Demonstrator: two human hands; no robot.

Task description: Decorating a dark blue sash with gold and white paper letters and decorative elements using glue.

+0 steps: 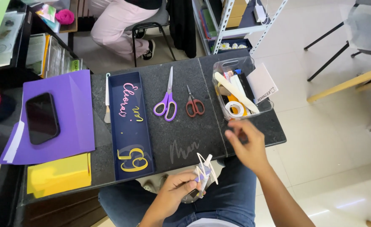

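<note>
Pinching white cut-out paper lettering plus small purple-white tube, left hand at 6 o'clock, below table edge. Right hand at 4 o'clock over dark table, blurred, fingers loosely spread, empty, near clear plastic bin. Purple scissors, red scissors at centre.

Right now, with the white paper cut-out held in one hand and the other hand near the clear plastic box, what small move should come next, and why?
Probably lower the right hand into the clear plastic box for a tool. That hand is empty and hovers at the box's near edge, by the white tape roll, while the left hand holds the white paper cut-out and a small tube.
</note>
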